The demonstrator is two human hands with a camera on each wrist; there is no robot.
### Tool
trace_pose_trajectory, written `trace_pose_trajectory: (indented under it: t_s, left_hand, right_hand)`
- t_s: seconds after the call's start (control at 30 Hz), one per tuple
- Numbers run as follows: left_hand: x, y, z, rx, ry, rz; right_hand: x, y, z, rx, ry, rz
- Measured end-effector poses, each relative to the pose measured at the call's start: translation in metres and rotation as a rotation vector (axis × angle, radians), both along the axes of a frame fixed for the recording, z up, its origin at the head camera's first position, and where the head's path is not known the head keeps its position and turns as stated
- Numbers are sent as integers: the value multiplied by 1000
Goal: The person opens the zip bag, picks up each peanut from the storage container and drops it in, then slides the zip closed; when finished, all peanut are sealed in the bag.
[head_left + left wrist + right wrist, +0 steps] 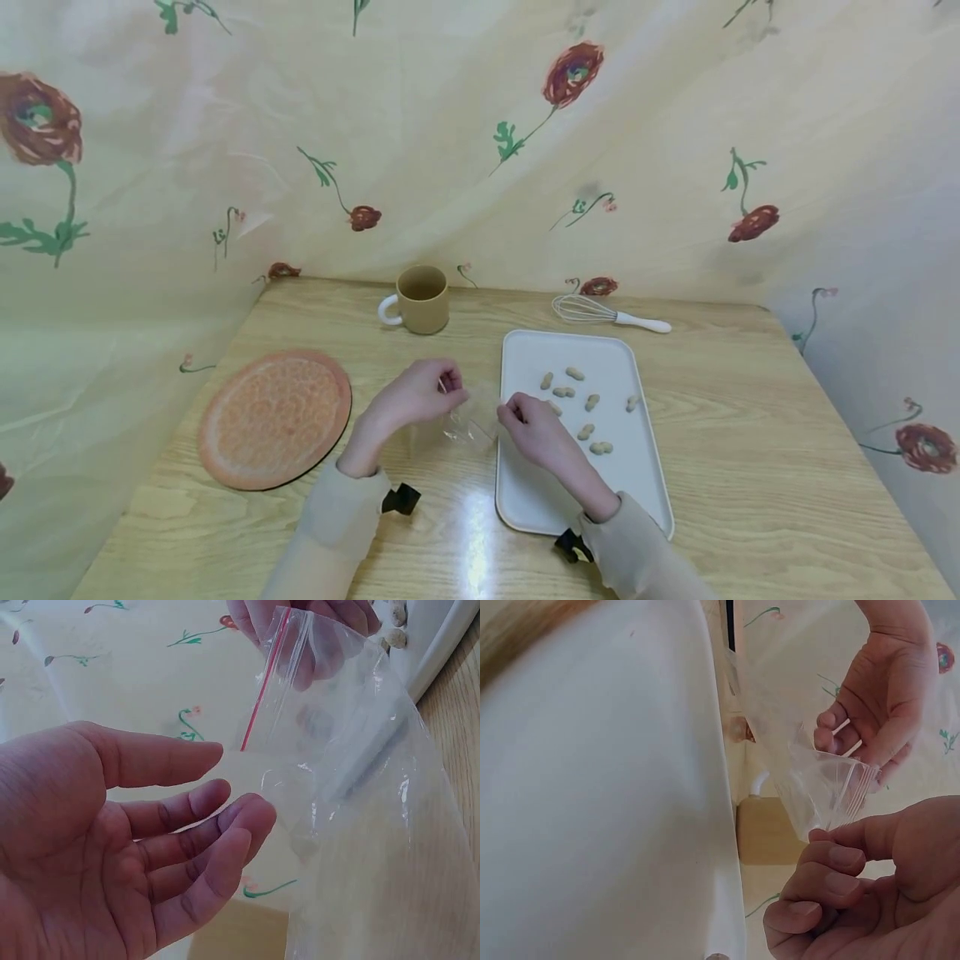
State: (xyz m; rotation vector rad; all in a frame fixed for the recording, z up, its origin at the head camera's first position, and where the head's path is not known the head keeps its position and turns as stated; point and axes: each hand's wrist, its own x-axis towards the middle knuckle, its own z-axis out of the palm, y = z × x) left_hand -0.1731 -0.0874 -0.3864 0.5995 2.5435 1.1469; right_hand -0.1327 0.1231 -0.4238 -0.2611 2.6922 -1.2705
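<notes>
A clear zip-top plastic bag point(468, 433) hangs between the two hands, its red zip strip showing in the left wrist view. My right hand point(536, 429) pinches the bag's zip edge between thumb and fingers, over the left side of a white tray point(528, 500). Beside the bag's opening is my left hand point(427, 390); in the left wrist view its thumb and loosely bent fingers point(199, 881) stand apart with nothing between them. Several peanuts in their shells point(564, 392) lie scattered on the tray, one partly hidden by the right hand.
A round orange mat point(277, 417) lies on the left of the wooden table point(757, 433). Towards the back stand a brown mug point(423, 310) with a white handle and, farther right, a whisk point(641, 322) lying flat. Flower-printed cloth surrounds the table's back and sides.
</notes>
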Motion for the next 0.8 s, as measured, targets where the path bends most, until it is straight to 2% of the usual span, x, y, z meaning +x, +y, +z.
trace_pose_trajectory:
  t_s: [0.1,0.2,0.3,0.4,0.6,0.8]
  left_hand:
    - [1,0,1,12,49,-23]
    - [3,2,2,28,81,-90]
    - [8,5,-1,-5,101,-156]
    - [11,8,-11,-70,118,-190]
    - [13,12,-30,-194,189,-217]
    - [13,14,-40,-251,245,-203]
  right_hand:
    - [0,1,2,3,-3,-3]
    - [-1,1,3,-4,-13,-7]
    - [-2,1,2,-16,-30,-12]
    - [-3,1,1,-23,-39,-16]
    - [-3,1,1,-18,-27,-24]
    - [-1,1,-1,-8,-34,-26]
